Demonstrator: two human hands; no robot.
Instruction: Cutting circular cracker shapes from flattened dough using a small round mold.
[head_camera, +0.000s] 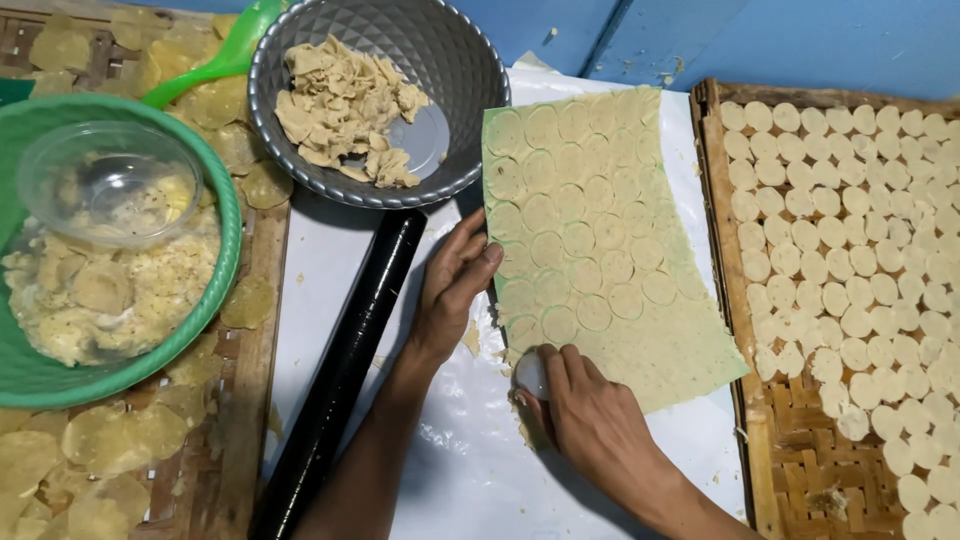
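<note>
Dough sheet (610, 250): left hand (452, 290) flat, open, steadying near-left edge; right hand (590, 415) gripping round cutter (530, 375); best pressed squarely, circles close-packed.

Green bowl (225, 290) cut off by the left edge. Woven tray (775, 440) of little dough rounds (860, 260) running off the right and bottom edges. Round cutter (530, 375) mostly hidden under the right hand (590, 420). Black roller (345, 370) cut off at the bottom. Green spoon (215, 55) cut off at the top edge. Both arms cut off at the bottom edge. Left-hand tray (250, 400) hidden partly under the bowl.
</note>
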